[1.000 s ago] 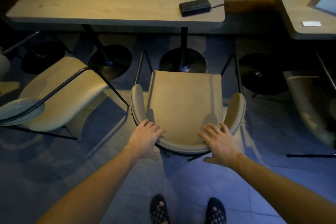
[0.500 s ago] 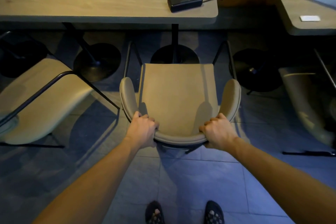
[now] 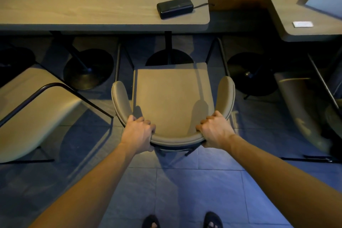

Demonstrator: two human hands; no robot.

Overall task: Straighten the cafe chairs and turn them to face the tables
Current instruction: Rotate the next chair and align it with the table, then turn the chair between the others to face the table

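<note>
A beige padded chair [image 3: 172,96] with a curved backrest stands right in front of me, its seat facing the wooden table [image 3: 96,0]. My left hand [image 3: 137,132] grips the left end of the backrest. On the right end, my right hand [image 3: 215,129] is closed over the rim. The front edge of the seat sits just short of the table edge, above a round black table base [image 3: 169,57]. A second beige chair [image 3: 35,109] with a dark metal frame stands at the left, turned at an angle to the table.
A black power bank [image 3: 174,7] with a cable lies near the table's right corner. Another table [image 3: 305,15] with papers is at the upper right, with a third chair [image 3: 303,105] below it. My feet [image 3: 182,221] stand on grey floor tiles.
Both hands went from lying flat on the backrest to gripping it. The chair has moved forward, closer to the table edge.
</note>
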